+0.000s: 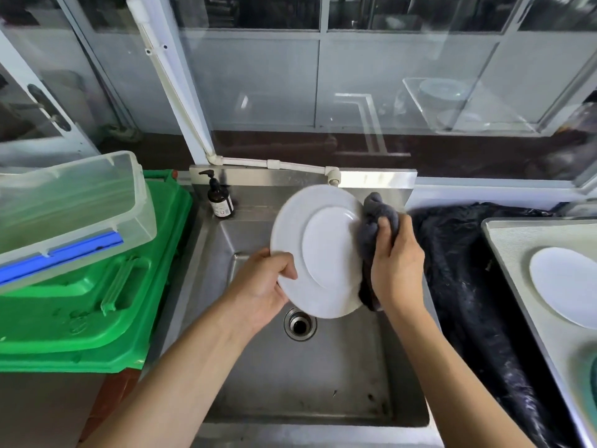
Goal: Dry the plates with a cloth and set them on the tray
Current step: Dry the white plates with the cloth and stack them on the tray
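Note:
Over the steel sink (323,383) I hold a white plate (318,250) tilted, its underside toward me. My left hand (261,286) grips the plate's lower left rim, thumb on the near face. My right hand (395,266) clutches a grey cloth (374,221) bunched against the plate's right rim. On the right stands a metal tray (513,250) with another white plate (568,286) lying flat on it.
A dark soap pump bottle (220,198) stands at the sink's back left corner. Left of the sink sit a green crate (97,318) and a clear plastic box (71,215) on top. Black plastic sheeting (468,286) lies between sink and tray.

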Motion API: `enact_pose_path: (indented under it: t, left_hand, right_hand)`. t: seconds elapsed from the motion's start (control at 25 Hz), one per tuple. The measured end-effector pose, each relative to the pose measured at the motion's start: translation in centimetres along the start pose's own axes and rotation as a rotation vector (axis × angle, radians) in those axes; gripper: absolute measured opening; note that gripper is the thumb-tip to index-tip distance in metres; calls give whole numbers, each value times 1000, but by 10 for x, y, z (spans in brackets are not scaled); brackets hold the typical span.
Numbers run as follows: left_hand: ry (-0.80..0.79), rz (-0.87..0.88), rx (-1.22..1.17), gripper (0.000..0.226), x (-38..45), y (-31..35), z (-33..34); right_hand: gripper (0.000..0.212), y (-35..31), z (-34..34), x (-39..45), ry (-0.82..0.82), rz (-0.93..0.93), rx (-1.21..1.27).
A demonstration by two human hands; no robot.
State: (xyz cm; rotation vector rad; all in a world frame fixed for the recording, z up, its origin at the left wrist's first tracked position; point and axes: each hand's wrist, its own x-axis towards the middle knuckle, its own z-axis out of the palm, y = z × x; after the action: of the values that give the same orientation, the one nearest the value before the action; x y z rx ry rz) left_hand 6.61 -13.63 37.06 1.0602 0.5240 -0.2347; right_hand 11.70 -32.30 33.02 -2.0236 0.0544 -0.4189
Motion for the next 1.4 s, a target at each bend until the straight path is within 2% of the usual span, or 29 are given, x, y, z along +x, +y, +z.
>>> enact_pose_path:
  t: [0.12, 0.28, 0.44, 0.56, 0.64, 0.72, 0.88, 0.92, 1.0, 1.04, 1.12, 1.24, 1.32, 1.4]
  left_hand:
    - [61, 33, -92, 50, 7, 4, 2]
    - [88, 86, -136, 43, 14, 4, 7]
    - [124, 122, -107, 39, 24, -1, 16]
    - [162, 104, -105, 41, 31, -5, 18]
    - [181, 77, -117, 45, 33, -11, 21]
    - [174, 50, -120, 45, 33, -21, 23]
    - [97, -9, -38, 49, 34, -48, 34]
    - [66, -20, -5, 50, 33, -54, 37]
    - [34, -38, 40, 51, 32, -65, 44]
    - [33, -47, 54, 51, 32, -70, 47]
    - [41, -58, 108, 50, 31, -79, 52]
    - [59, -60, 206, 47, 27, -92, 60]
    - [54, -5, 284, 30, 23, -99, 68]
    - [21, 86, 409, 21, 20, -106, 76]
  right_hand:
    - [15, 9, 1, -27, 41, 89, -5]
    - [9, 18, 10, -76, -8, 198, 72]
    - [11, 17, 6, -99, -119, 196, 107]
    - [11, 39, -11, -97, -124, 188, 99]
    - [9, 65, -28, -90, -120, 276, 27]
    - [14, 95, -45, -86, -135, 319, -168]
    - [27, 160, -69, -87, -106, 142, -718]
    - [32, 176, -73, -92, -177, 180, -808]
    - [50, 206, -78, -112, -428, 382, -934]
    - [58, 220, -79, -125, -532, 460, -960]
    - [67, 238, -81, -142, -593, 486, -963]
    - [70, 238, -80, -139, -556, 506, -897]
    - [69, 227, -83, -131, -519, 515, -861]
    - [60, 207, -88, -120, -407, 476, -781]
